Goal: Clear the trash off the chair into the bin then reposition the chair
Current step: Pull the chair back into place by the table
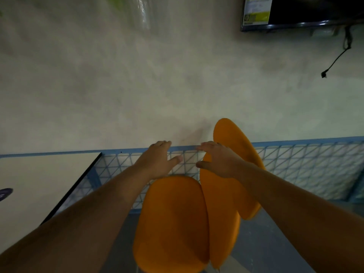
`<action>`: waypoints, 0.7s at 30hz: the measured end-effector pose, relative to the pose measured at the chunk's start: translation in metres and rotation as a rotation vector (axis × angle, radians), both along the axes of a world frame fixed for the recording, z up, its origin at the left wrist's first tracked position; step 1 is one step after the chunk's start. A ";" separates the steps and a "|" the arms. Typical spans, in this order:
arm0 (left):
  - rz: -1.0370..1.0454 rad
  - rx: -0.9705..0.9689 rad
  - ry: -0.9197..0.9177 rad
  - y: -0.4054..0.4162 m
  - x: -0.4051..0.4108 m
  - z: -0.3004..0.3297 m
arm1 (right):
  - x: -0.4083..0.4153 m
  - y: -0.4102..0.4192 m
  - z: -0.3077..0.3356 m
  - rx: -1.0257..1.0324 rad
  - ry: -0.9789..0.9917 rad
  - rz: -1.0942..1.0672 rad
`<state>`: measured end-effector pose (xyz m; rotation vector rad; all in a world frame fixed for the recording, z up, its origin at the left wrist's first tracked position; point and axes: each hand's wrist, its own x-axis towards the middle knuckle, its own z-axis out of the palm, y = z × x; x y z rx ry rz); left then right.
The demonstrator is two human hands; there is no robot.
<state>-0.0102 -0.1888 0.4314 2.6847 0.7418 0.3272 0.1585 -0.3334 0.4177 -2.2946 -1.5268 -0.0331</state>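
Note:
An orange chair stands low in the middle of the view, its bare seat (173, 223) towards me and its backrest (220, 203) just to the right. A second orange chair back (234, 146) rises behind it. My left hand (157, 160) hovers above the far edge of the seat with fingers spread and holds nothing. My right hand (218, 158) is stretched out in front of the backrest's top, fingers straight, thumb apart; contact with the backrest is unclear. No trash or bin is in view.
A white table (35, 184) with a dark edge fills the lower left. A blue-patterned tiled strip (307, 166) runs along the foot of the pale wall (177, 75). A dark screen (305, 12) hangs top right with a dangling cable (334, 62).

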 end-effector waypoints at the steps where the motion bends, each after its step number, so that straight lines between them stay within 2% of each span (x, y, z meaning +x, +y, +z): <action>1: -0.003 0.003 0.014 -0.003 0.009 0.000 | 0.010 -0.003 -0.001 -0.004 0.001 0.004; 8: 0.051 -0.011 0.028 -0.016 0.076 -0.009 | 0.092 -0.010 -0.007 -0.013 0.004 0.061; 21: 0.280 -0.086 -0.074 -0.039 0.171 -0.008 | 0.214 0.015 0.002 -0.086 0.047 0.351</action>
